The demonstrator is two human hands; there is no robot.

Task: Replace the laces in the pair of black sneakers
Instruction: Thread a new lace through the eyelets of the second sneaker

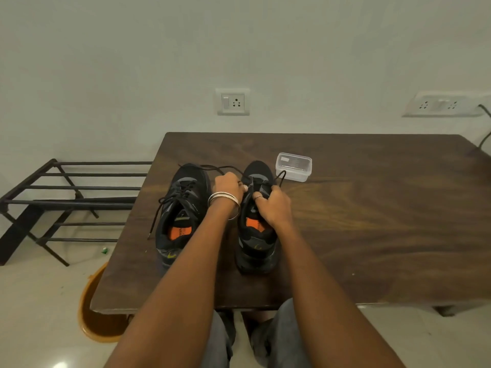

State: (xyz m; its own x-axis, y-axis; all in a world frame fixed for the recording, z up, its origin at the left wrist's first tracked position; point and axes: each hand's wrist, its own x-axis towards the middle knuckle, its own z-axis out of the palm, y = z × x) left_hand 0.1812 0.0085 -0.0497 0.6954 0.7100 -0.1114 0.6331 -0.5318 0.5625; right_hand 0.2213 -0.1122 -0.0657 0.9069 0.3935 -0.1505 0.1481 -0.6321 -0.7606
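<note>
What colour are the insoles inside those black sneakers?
Bright orange, seen in the head view: inside the left sneaker at its insole, and likewise in the right sneaker.

Single head view, looking forward-down, close over table (372,208).

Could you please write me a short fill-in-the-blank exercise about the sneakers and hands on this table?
1. Both hands work on the lace of the sneaker on the ____ side.
2. The insoles of both sneakers are ____ in colour.
3. The clear plastic box stands just beyond the ____ sneaker.
4. Bangles sit on the ____ wrist.

Missing words: right; orange; right; left
</note>
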